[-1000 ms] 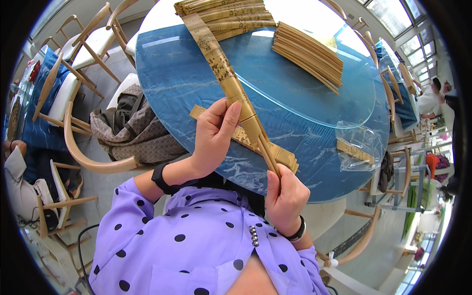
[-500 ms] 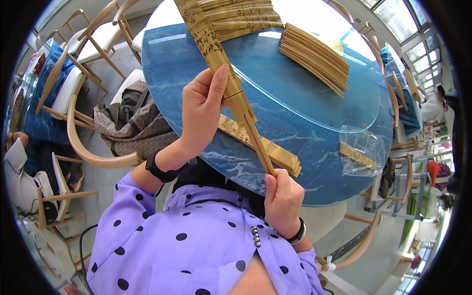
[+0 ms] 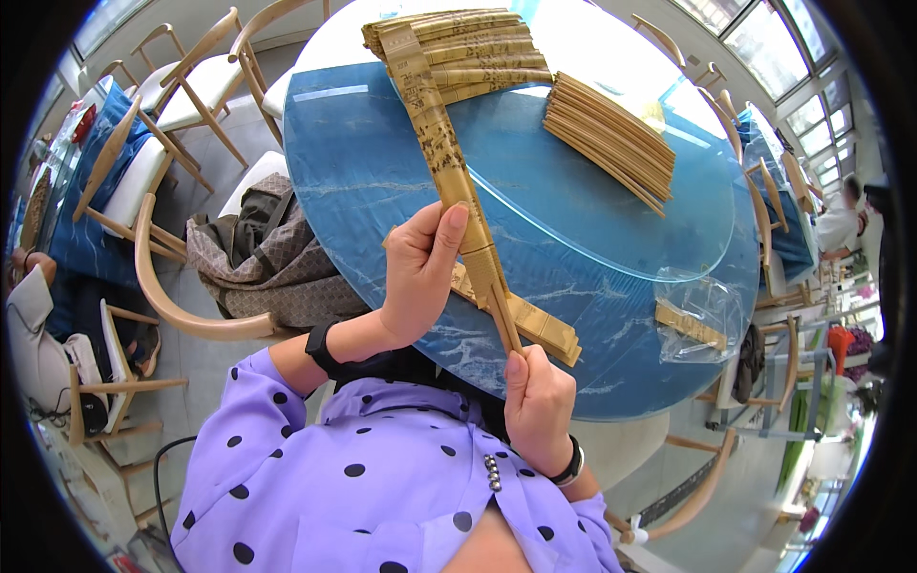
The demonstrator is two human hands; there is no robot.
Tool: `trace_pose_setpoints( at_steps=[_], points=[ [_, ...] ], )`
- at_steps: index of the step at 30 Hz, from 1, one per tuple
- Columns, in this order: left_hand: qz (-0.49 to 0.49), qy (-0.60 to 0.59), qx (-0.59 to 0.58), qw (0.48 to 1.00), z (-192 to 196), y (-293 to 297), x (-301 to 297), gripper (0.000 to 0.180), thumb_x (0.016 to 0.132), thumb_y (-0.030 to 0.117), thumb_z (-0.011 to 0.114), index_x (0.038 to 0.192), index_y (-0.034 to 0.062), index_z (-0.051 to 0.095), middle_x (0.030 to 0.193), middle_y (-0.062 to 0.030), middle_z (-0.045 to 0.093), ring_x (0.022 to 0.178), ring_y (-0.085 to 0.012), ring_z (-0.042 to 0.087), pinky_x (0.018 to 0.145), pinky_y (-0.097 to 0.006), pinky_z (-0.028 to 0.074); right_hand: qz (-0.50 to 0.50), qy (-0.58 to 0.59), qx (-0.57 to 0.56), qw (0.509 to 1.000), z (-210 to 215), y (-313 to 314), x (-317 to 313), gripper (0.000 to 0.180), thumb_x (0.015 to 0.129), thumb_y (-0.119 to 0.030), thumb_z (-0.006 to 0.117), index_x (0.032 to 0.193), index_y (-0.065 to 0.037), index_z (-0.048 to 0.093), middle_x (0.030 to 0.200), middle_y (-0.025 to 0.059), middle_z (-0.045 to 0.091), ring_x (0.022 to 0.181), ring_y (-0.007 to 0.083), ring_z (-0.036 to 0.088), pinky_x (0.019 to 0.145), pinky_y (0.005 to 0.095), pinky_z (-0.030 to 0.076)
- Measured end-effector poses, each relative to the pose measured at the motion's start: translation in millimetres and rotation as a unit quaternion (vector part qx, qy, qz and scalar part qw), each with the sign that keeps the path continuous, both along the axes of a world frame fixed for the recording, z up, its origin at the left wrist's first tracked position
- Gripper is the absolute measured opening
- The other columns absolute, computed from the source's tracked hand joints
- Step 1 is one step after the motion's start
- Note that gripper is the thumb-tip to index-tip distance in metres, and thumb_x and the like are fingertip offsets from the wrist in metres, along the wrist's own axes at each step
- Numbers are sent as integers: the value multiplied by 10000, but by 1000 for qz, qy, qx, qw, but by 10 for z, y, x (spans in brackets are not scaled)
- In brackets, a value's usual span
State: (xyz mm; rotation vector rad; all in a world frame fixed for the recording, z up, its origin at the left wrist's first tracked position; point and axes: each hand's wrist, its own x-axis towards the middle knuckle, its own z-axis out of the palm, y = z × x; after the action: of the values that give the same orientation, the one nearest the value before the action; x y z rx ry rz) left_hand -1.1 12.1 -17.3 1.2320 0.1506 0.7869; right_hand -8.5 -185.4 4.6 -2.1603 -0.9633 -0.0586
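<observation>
A long gold paper sleeve with dark print is pinched in my left hand, thumb on top. From its lower end stick out wooden chopsticks, their upper part hidden inside the sleeve. My right hand grips the ends of these chopsticks between thumb and fingers. Beneath the sleeve, near the table's front edge, lies a stack of flat gold sleeves, partly covered by my hands. Farther back are a fanned pile of gold sleeves and, to its right, a pile of bare chopsticks.
The round table has a blue marbled cover and a glass turntable. At the right lies a clear plastic bag with a gold sleeve in it. A patterned bag rests on a wooden chair at my left.
Both hands are closer together, and less of the chopsticks shows below the sleeve. My left hand and the sleeve have come down nearer to me.
</observation>
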Motion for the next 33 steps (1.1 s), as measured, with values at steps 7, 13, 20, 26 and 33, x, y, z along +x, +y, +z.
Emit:
trace_pose_setpoints(
  at_steps=[7,13,20,26,33],
  points=[
    [-42,54,-15,998,106,104,18,431,1122,389,450,912,59,631,708,56,503,642,-11,424,559,-218,353,32,-9,-32,999,-44,-15,19,268,1052,-212,585,852,-38,545,620,127,524,536,338,559,499,417,426],
    [-11,64,-1,998,147,237,94,451,1118,445,425,914,89,612,696,61,486,596,-1,418,522,-195,334,37,-17,75,996,41,23,16,336,883,-206,806,1126,-8,685,785,87,656,561,236,616,503,322,488],
    [-15,103,62,993,121,178,50,447,1118,415,447,868,82,611,710,57,486,631,-18,419,570,-215,352,162,-220,69,960,-84,-22,94,358,770,-120,864,1094,-16,752,864,70,674,674,174,669,554,284,519],
    [-42,96,49,993,130,126,49,445,1119,398,451,860,75,612,722,54,493,646,-21,419,590,-221,355,179,-245,53,951,40,11,125,288,807,-121,819,1066,-15,750,892,67,686,699,161,678,559,269,504],
    [-33,109,100,988,132,24,-14,435,1120,369,454,856,63,616,725,46,516,652,-24,429,587,-225,358,165,-239,38,956,85,21,169,240,748,-74,795,985,-54,767,877,51,718,725,188,709,579,290,515]
  ],
)
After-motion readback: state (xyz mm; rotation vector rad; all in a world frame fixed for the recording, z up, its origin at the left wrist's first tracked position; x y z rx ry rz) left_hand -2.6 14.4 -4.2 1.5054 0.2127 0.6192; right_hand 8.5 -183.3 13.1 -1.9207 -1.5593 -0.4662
